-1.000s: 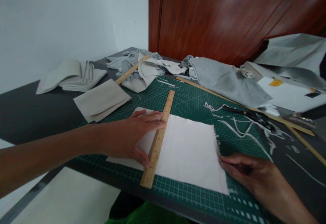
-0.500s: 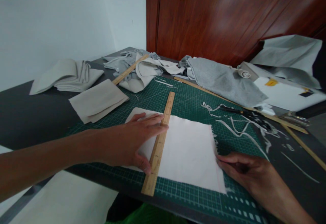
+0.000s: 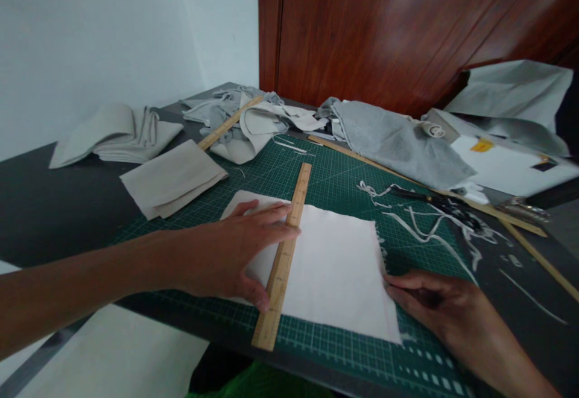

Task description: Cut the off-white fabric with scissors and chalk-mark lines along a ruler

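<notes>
A white cloth (image 3: 337,271) lies flat on the green cutting mat (image 3: 335,175), with a wooden ruler (image 3: 284,259) across it. My left hand (image 3: 235,250) is spread over the cloth's left part, its fingertips and thumb resting on the ruler. At the cloth's right edge, my right hand (image 3: 446,307) pinches the fabric between thumb and forefinger; its other fingers are curled. Frayed threads show along that edge, just above the pinch. The ruler's far end reaches past the cloth's upper edge, and its near end past the lower one.
Folded beige cloth (image 3: 174,178) lies at the left, with a folded stack (image 3: 120,132) behind it. Grey cloth (image 3: 393,138) and fabric scraps (image 3: 253,123) lie at the back. Black-handled scissors (image 3: 452,208), loose strips and more wooden rulers (image 3: 540,259) are at the right, near a white box (image 3: 506,160).
</notes>
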Demonstrator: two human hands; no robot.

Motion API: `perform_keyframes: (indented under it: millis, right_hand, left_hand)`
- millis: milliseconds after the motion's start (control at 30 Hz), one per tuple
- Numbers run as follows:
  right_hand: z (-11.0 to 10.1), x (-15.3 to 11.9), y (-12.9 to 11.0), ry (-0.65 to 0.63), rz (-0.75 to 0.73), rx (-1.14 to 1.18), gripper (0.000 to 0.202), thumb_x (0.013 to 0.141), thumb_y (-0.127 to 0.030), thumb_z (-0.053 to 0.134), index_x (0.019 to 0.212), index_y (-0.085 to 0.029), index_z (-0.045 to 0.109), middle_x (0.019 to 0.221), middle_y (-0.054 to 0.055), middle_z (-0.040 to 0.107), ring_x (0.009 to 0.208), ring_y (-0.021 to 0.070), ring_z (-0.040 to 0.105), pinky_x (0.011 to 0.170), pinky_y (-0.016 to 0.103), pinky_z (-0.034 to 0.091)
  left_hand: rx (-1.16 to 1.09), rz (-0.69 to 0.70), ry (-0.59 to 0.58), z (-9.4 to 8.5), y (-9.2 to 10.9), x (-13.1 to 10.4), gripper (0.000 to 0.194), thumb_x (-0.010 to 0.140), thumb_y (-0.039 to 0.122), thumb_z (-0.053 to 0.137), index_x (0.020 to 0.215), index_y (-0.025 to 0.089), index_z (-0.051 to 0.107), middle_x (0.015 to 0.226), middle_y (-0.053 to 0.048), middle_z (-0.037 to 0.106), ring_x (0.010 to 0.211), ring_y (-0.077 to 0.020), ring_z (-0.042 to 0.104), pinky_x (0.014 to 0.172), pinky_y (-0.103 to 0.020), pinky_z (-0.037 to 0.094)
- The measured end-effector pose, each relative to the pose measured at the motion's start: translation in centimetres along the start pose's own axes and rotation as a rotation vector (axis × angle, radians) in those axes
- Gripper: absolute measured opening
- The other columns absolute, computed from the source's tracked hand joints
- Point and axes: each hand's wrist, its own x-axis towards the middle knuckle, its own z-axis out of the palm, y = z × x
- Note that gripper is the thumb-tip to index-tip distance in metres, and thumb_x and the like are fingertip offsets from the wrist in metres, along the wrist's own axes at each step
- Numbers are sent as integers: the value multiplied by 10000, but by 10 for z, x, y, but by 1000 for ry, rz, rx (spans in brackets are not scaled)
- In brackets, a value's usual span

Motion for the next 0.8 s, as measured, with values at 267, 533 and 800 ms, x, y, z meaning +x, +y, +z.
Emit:
perform_keyframes:
  millis: [267,533,800]
  right_hand:
    - [-1,-1,3,0,-1,-21,196,878,-491,836,960,-347,940,827,5,883,665,203,773,553,230,603]
    - [0,0,-1,2,-2,-16,178,866,-472,832,925,-344,939,758,-5,846,661,201,776,560,221,600]
    - [-2,-1,-2,-1,17,-8,177,861,-473,837,913,-338,939,753,1,842,666,210,772,569,232,608]
  left_hand:
    - [18,40,15,-1,1,2,1108,774,694,875,1670,196,455,1826,-210,209,1702,-459,68,1357,-703,120]
    - [13,35,-13,-2,0,1,1100,799,716,837,1692,226,419,1838,-184,164,1707,-436,26,1357,-705,60]
    - [49,29,-34,-4,1,2,1095,810,700,830,1700,232,397,1840,-176,169,1717,-401,20,1356,-708,82]
